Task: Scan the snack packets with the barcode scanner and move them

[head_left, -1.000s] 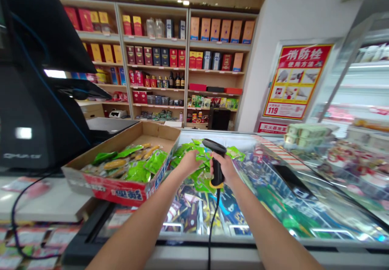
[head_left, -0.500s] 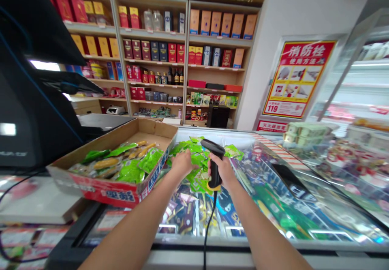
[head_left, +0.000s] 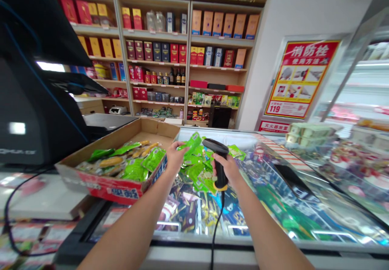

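Scanner (head_left: 219, 162) sits tight in the right hand (head_left: 228, 169), over the glass freezer lid (head_left: 273, 189). Left hand (head_left: 174, 156) pinches a green packet (head_left: 191, 142) just beside it — best to turn the barcode flat toward the scanner. Behind sits the cardboard box (head_left: 121, 156).

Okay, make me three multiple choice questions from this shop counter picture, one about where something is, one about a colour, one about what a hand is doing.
1. Where does the cardboard box sit?
A. left of the hands
B. on the top shelf
C. on the floor

2. What colour is the packet in the left hand?
A. blue
B. green
C. white

3. What is the right hand doing?
A. resting flat and empty
B. gripping the scanner
C. holding a bottle

Answers: 1 A, the box lies on the counter left of both hands. 2 B, the lifted packet is bright green. 3 B, the fingers wrap the black scanner's handle.
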{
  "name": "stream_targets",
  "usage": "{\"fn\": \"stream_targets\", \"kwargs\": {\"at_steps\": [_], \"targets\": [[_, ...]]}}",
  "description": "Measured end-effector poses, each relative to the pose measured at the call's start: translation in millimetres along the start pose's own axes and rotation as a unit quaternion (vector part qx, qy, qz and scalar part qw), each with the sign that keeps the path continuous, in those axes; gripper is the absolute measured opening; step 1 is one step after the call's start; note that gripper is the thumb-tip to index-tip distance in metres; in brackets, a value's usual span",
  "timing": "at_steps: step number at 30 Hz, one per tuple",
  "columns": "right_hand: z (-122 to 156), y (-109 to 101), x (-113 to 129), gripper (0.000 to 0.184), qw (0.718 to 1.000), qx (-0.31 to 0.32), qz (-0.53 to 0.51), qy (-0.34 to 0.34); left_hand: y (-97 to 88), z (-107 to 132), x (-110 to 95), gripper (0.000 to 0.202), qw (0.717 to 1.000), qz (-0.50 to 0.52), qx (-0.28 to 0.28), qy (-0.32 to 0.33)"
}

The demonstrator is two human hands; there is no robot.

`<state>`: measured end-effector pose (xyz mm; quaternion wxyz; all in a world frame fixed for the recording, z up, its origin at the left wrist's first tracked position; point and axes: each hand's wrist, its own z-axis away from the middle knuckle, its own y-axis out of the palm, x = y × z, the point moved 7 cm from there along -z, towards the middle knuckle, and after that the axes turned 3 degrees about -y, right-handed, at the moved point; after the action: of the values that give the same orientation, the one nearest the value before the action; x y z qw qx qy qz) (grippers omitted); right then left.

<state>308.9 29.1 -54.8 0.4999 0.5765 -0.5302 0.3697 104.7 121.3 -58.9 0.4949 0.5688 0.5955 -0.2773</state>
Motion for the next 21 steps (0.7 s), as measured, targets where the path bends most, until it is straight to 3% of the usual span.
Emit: {"fn": "stream_targets", "kwargs": {"at_steps": [6, 12, 21], "targets": [[-1, -4, 5, 0.033, 1.000, 0.019, 0.020, -0.002, 0.7, 0, 15, 0.038, 0.995, 0.085, -0.017, -0.040], [2, -2, 6, 0.033, 0.996, 0.040, 0.075, 0.002, -8.2, -2, 11, 0.038, 0.996, 0.032, -0.083, -0.001], [5, 3, 6, 0.027, 0.994, 0.052, 0.093, 0.012, -12.1, -1, 8, 0.039, 0.995, -0.011, -0.098, 0.007]]}}
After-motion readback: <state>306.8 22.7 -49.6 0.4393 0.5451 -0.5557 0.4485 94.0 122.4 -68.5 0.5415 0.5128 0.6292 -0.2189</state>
